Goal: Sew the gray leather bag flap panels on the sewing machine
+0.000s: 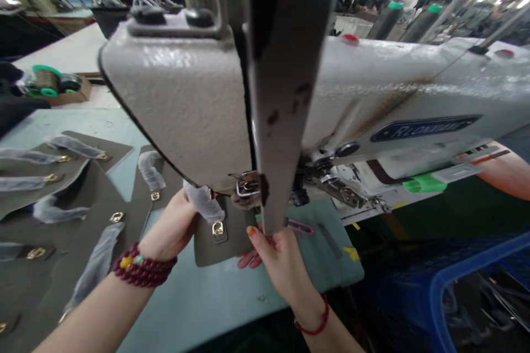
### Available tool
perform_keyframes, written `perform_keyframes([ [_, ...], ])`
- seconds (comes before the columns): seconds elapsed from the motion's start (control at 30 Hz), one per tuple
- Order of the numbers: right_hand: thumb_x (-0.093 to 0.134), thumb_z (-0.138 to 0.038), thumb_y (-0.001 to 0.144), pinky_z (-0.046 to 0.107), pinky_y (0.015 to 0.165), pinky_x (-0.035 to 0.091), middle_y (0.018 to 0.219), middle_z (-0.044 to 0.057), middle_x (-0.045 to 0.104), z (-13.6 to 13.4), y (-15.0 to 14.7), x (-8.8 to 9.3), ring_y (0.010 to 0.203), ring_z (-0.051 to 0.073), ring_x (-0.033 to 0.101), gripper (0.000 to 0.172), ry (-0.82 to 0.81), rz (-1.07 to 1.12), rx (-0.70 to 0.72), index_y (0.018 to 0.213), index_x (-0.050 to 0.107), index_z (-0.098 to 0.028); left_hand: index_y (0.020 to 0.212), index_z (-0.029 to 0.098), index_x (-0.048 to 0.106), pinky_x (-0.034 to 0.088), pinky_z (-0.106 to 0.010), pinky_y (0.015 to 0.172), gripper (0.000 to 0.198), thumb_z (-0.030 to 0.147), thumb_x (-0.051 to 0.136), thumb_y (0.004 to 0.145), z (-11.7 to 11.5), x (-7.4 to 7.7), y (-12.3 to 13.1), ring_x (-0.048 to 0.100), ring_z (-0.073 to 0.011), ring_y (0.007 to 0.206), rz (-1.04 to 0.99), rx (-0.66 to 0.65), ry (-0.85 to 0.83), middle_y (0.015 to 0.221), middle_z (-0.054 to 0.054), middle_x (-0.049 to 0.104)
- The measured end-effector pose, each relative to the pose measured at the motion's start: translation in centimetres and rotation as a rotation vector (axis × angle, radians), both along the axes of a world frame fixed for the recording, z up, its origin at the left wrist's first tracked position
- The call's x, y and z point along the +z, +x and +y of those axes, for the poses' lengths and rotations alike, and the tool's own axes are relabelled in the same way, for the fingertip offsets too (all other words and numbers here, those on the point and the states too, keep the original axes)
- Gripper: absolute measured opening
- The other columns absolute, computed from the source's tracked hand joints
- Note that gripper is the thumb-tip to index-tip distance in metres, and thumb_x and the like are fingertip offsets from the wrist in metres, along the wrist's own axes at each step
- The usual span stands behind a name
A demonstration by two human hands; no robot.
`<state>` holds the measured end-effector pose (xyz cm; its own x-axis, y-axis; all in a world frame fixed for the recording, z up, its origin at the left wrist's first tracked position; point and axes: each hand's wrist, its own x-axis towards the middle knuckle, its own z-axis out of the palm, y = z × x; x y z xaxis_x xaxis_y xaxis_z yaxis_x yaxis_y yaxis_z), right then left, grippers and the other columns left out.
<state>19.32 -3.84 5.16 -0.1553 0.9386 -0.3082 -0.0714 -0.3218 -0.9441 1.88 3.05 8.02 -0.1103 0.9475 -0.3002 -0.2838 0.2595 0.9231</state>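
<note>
A grey-brown leather-like panel point(229, 245) lies under the head of a white sewing machine point(178, 99). On it is a gold buckle point(217, 228) with a strap wrapped in translucent film point(205, 203). My left hand point(178, 223) grips the panel's left side by the wrapped strap; most of its fingers are hidden behind the strap and machine head. My right hand point(281, 259) pinches the panel's right edge, thumb on top and fingers underneath. A grey upright bar of the machine point(285, 94) covers part of that hand. The needle area is largely hidden.
Several similar panels point(95, 187) with wrapped straps spread over the left table. Pink-handled snips point(300, 226) and a flat grey strip point(330, 241) lie right of my hand. A blue crate point(439, 298) stands at lower right. Thread spools point(47, 80) sit in a box at left.
</note>
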Motion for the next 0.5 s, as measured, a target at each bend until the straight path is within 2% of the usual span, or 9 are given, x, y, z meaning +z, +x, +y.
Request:
perform_keyframes([
  [0.07, 0.054, -0.059, 0.09, 0.016, 0.048, 0.045, 0.06, 0.004, 0.067, -0.5, -0.1, -0.2, 0.053, 0.015, 0.069, 0.047, -0.029, 0.059, -0.004, 0.076, 0.058, -0.014, 0.098, 0.019, 0.074, 0.055, -0.04, 0.088, 0.044, 0.043, 0.084, 0.062, -2.9, -2.0, 0.0, 0.065, -0.0318, 0.106, -0.09, 0.02, -0.103, 0.111, -0.009, 0.074],
  [0.13, 0.056, -0.062, 0.087, 0.016, 0.046, 0.044, 0.062, 0.005, 0.069, -0.8, -0.2, -0.2, 0.049, 0.013, 0.067, 0.048, -0.049, 0.118, -0.017, 0.076, 0.057, -0.015, 0.1, 0.024, 0.073, 0.057, -0.039, 0.083, 0.049, 0.059, 0.078, 0.065, -6.2, -3.8, 0.7, 0.064, -0.0325, 0.107, -0.134, 0.085, -0.104, 0.112, -0.008, 0.073],
  [0.23, 0.058, -0.063, 0.084, 0.015, 0.045, 0.041, 0.059, 0.005, 0.069, -0.9, -0.4, 0.2, 0.045, 0.011, 0.063, 0.049, -0.059, 0.162, -0.023, 0.073, 0.054, -0.015, 0.093, 0.024, 0.075, 0.054, -0.043, 0.091, 0.061, 0.07, 0.078, 0.053, -10.0, -5.6, 2.8, 0.06, -0.0365, 0.113, -0.141, 0.05, -0.025, 0.108, -0.01, 0.074],
  [0.3, 0.058, -0.061, 0.085, 0.015, 0.045, 0.041, 0.059, 0.005, 0.069, -1.0, -0.4, 0.4, 0.044, 0.01, 0.062, 0.049, -0.044, 0.156, -0.023, 0.071, 0.055, -0.015, 0.086, 0.021, 0.077, 0.051, -0.044, 0.095, 0.055, 0.069, 0.076, 0.059, -10.8, -6.0, 4.0, 0.06, -0.0359, 0.112, -0.134, 0.028, -0.009, 0.101, -0.011, 0.075],
  [0.4, 0.057, -0.06, 0.086, 0.015, 0.045, 0.04, 0.059, 0.004, 0.069, -1.2, -0.2, 0.6, 0.045, 0.01, 0.062, 0.048, -0.025, 0.118, -0.03, 0.072, 0.058, -0.014, 0.084, 0.016, 0.077, 0.051, -0.041, 0.09, 0.045, 0.059, 0.072, 0.073, -10.2, -5.9, 5.0, 0.064, -0.031, 0.1, -0.141, 0.064, -0.147, 0.09, -0.011, 0.075],
  [0.5, 0.057, -0.06, 0.087, 0.015, 0.044, 0.039, 0.057, 0.004, 0.067, -1.3, 0.0, 0.6, 0.044, 0.01, 0.061, 0.048, -0.017, 0.092, -0.026, 0.071, 0.057, -0.014, 0.07, 0.012, 0.076, 0.053, -0.033, 0.073, 0.043, 0.055, 0.079, 0.067, -9.3, -5.4, 5.0, 0.063, -0.0231, 0.075, -0.143, 0.078, -0.337, 0.072, -0.009, 0.071],
])
